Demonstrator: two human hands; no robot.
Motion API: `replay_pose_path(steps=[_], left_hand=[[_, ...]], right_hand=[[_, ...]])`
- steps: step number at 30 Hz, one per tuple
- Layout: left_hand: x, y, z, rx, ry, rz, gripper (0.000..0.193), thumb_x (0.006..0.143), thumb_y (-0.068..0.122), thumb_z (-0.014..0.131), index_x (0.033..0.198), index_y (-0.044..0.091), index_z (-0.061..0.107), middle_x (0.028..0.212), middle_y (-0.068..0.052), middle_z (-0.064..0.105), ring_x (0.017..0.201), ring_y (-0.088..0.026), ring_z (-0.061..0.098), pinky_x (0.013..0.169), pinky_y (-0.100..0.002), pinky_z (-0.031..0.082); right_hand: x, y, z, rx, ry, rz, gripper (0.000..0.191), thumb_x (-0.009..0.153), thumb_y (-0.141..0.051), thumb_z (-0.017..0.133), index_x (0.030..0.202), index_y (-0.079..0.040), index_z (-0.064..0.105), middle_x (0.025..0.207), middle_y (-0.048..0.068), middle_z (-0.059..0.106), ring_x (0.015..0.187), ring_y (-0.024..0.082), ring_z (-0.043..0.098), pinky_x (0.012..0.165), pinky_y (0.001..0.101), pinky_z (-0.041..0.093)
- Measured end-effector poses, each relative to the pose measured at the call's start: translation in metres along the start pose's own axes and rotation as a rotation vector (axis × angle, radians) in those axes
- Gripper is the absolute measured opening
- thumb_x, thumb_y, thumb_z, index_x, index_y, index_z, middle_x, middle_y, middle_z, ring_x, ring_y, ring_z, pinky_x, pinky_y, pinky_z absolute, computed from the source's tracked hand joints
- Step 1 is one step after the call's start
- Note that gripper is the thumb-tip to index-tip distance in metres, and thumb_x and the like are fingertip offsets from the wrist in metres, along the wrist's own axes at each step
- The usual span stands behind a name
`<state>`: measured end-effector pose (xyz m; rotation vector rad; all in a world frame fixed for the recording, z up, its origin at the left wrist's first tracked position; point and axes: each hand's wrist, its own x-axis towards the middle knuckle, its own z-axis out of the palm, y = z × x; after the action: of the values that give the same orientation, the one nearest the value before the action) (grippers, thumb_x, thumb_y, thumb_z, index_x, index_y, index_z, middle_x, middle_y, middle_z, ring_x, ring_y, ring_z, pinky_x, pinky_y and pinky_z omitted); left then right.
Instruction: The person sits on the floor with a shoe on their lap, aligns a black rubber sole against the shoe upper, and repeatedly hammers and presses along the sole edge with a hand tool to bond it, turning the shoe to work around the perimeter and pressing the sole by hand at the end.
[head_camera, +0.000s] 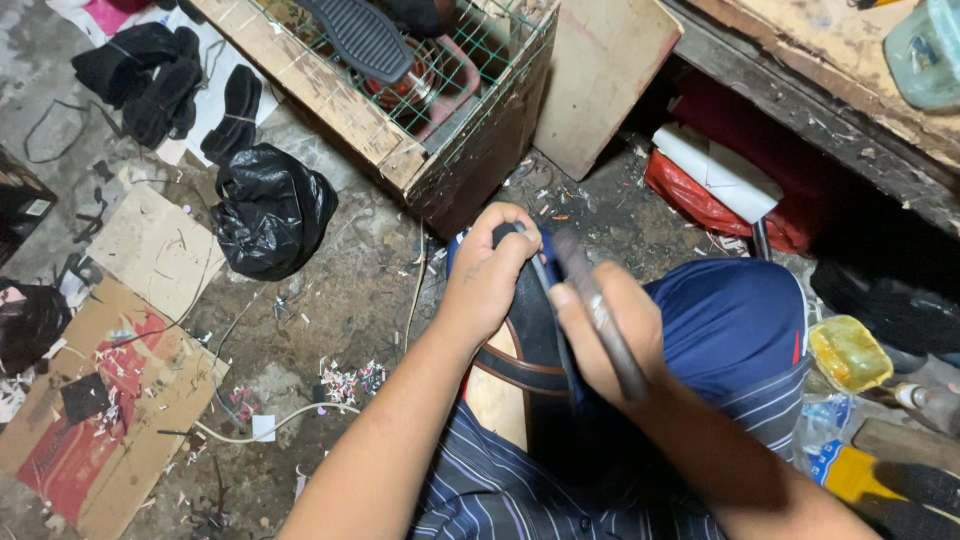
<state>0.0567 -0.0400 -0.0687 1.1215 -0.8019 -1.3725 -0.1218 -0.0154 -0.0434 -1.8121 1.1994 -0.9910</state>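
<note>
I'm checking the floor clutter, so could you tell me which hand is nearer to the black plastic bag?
The left. The left hand grips the dark shoe sole just right of the black plastic bag; the right hand, holding a metal tool, is farther right.

Both forearms came up from the bottom of the frame and met in the middle, over the lap. The left hand (487, 270) was curled over with the knuckles up, fingers wrapped down and thumb tucked out of sight, wrist bent a bit inward. The right hand (605, 335) sat just beside it, nearly touching, closed in a fist-like grip with the index finger laid out straighter (its forearm was mostly in shadow, so hard to read). Both arms were bare to the elbow.
</note>
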Motion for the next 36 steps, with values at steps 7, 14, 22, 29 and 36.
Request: replay_pose_path(steps=[7, 14, 22, 29, 36], left_hand=[[0.001, 0.001, -0.008, -0.064, 0.039, -0.064, 0.013, 0.093, 0.014, 0.058, 0.102, 0.004, 0.058, 0.088, -0.007, 0.064, 0.084, -0.015, 0.063, 0.078, -0.031, 0.053], [0.002, -0.005, -0.007, 0.22, 0.021, 0.144, 0.029, 0.107, 0.028, 0.047, 0.102, 0.003, 0.06, 0.093, -0.009, 0.062, 0.091, -0.016, 0.059, 0.087, -0.031, 0.049], [-0.001, 0.008, -0.011, -0.075, 0.091, -0.071, 0.034, 0.102, 0.033, 0.046, 0.093, 0.003, 0.06, 0.085, -0.01, 0.065, 0.079, -0.019, 0.066, 0.078, -0.033, 0.055], [0.001, 0.007, -0.015, -0.075, 0.106, -0.081, 0.032, 0.1, 0.032, 0.049, 0.092, 0.004, 0.06, 0.081, -0.01, 0.064, 0.076, -0.02, 0.065, 0.075, -0.035, 0.056], [-0.001, 0.003, -0.03, -0.266, 0.104, -0.073, 0.033, 0.099, 0.035, 0.049, 0.091, 0.005, 0.06, 0.083, -0.011, 0.064, 0.078, -0.024, 0.067, 0.077, -0.037, 0.056]], right_hand=[[-0.013, 0.007, 0.008, 0.275, -0.11, 0.191, 0.034, 0.086, -0.012, 0.073, 0.115, 0.0, 0.06, 0.093, 0.005, 0.063, 0.082, 0.013, 0.061, 0.077, 0.0284, 0.052], [0.033, 0.002, 0.028, 0.118, 0.074, 0.12, 0.02, 0.097, -0.017, 0.07, 0.108, -0.003, 0.061, 0.088, 0.003, 0.065, 0.082, 0.012, 0.064, 0.077, 0.0286, 0.053], [0.025, -0.007, -0.017, 0.224, -0.126, 0.306, 0.023, 0.093, -0.027, 0.071, 0.087, -0.005, 0.065, 0.073, 0.003, 0.063, 0.067, 0.013, 0.058, 0.061, 0.031, 0.049], [-0.039, -0.001, -0.026, 0.021, -0.178, 0.04, 0.018, 0.087, -0.019, 0.076, 0.081, -0.007, 0.063, 0.064, 0.003, 0.055, 0.057, 0.013, 0.053, 0.055, 0.0308, 0.045], [-0.03, -0.003, -0.046, 0.074, -0.421, 0.376, 0.016, 0.082, -0.022, 0.078, 0.079, -0.008, 0.071, 0.056, 0.002, 0.056, 0.052, 0.012, 0.053, 0.048, 0.0297, 0.044]])
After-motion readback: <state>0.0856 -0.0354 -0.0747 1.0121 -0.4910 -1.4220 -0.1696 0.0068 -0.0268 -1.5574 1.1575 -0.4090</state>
